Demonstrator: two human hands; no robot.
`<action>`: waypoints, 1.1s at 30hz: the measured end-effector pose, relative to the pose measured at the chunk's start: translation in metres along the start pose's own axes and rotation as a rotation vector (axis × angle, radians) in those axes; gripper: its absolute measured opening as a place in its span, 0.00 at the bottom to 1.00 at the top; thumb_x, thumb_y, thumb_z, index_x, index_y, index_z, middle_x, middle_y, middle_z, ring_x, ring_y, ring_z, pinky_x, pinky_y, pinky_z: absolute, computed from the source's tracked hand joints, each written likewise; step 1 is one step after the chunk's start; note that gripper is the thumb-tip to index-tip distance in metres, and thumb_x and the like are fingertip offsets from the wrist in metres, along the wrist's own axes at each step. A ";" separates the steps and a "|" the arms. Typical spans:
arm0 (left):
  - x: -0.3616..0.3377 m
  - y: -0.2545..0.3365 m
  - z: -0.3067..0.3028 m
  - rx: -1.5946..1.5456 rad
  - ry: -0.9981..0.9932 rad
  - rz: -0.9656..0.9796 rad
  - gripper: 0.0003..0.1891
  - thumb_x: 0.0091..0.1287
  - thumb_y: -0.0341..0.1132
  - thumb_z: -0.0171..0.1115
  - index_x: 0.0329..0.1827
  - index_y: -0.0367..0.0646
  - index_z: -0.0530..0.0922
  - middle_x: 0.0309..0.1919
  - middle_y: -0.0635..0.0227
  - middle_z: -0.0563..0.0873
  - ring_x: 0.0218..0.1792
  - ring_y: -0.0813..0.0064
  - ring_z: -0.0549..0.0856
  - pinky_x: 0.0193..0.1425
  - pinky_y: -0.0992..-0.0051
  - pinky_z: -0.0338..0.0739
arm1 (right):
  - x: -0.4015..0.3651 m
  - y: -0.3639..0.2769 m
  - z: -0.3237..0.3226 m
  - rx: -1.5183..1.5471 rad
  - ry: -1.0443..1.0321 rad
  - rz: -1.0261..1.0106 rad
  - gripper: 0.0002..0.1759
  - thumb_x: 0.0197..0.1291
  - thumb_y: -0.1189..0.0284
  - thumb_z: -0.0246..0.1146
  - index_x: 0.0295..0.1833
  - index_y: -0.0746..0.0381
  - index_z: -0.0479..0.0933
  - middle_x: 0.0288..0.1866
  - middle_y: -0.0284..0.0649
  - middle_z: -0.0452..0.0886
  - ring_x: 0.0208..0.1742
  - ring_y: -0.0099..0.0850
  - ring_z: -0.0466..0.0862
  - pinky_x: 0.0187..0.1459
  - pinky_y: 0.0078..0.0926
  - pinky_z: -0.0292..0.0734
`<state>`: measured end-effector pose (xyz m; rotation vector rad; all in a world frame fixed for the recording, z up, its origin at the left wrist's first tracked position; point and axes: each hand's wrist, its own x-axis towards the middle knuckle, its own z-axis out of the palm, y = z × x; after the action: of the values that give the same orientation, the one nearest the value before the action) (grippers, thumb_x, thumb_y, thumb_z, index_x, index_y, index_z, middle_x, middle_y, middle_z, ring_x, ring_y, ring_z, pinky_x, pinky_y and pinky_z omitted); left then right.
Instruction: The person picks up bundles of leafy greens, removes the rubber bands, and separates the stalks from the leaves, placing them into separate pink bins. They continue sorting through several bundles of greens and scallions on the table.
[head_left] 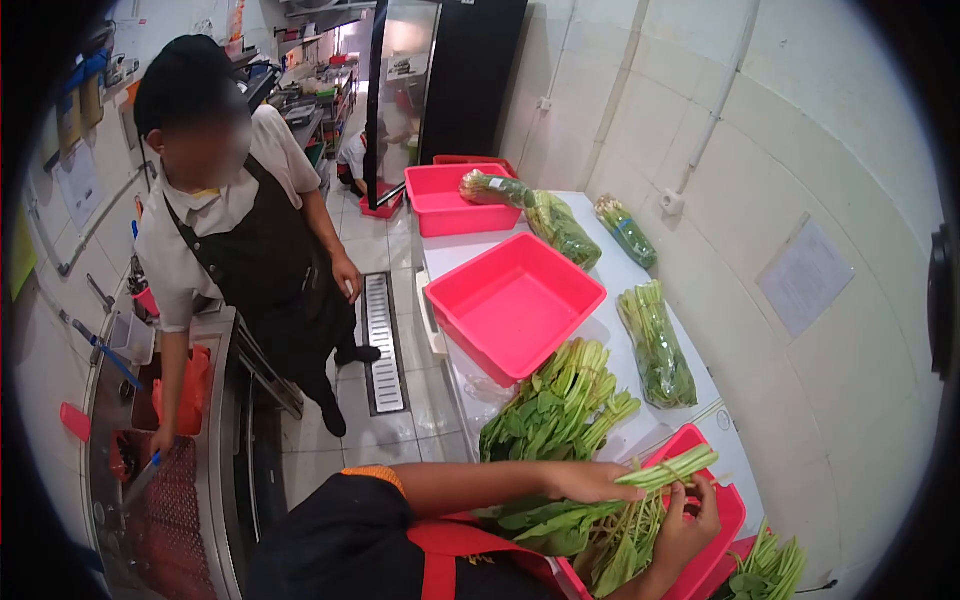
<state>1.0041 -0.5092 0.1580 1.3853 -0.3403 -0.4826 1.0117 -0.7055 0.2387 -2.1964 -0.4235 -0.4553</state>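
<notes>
My left hand [598,482] is closed around a bunch of leafy green vegetables [672,468], with the pale cut stems pointing right and the leaves hanging to the left. My right hand [688,528] pinches the lower side of the same stems with thumb and fingertips. Under both hands stands a pink tub [732,512] holding more loose greens [610,560]. Just beyond my left forearm, a heap of leafy greens [560,400] lies on the white table.
An empty-looking pink tub [520,300] and another pink tub [455,200] stand farther along the white table [615,330]. Bagged greens [657,345] lie near the wall. At left, a co-worker [270,220] reaches into a metal sink [225,400]. More greens [765,570] sit bottom right.
</notes>
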 end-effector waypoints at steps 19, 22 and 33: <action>0.080 -0.042 -0.024 -1.184 -0.517 -0.111 0.23 0.80 0.57 0.44 0.61 0.49 0.72 0.28 0.73 0.72 0.24 0.73 0.74 0.42 0.60 0.78 | -0.029 0.085 -0.053 0.677 0.863 0.138 0.07 0.68 0.76 0.66 0.50 0.62 0.80 0.47 0.39 0.84 0.37 0.24 0.82 0.36 0.26 0.82; 0.071 -0.008 -0.025 -1.021 -0.453 0.141 0.38 0.73 0.69 0.48 0.74 0.48 0.65 0.28 0.76 0.71 0.22 0.78 0.72 0.35 0.66 0.78 | -0.021 0.101 -0.067 0.486 0.987 0.176 0.11 0.71 0.76 0.61 0.55 0.68 0.80 0.56 0.46 0.83 0.55 0.33 0.82 0.59 0.31 0.78; 0.162 -0.044 0.056 -0.894 -0.100 -0.286 0.16 0.77 0.47 0.56 0.50 0.42 0.78 0.35 0.64 0.85 0.35 0.66 0.88 0.48 0.59 0.88 | -0.007 0.161 -0.029 0.835 0.065 0.415 0.23 0.77 0.68 0.58 0.71 0.67 0.69 0.57 0.44 0.83 0.54 0.28 0.84 0.54 0.26 0.80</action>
<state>1.1094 -0.6452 0.1158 0.5345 0.0172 -0.8170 1.0721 -0.8250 0.1448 -1.3942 -0.0769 -0.0825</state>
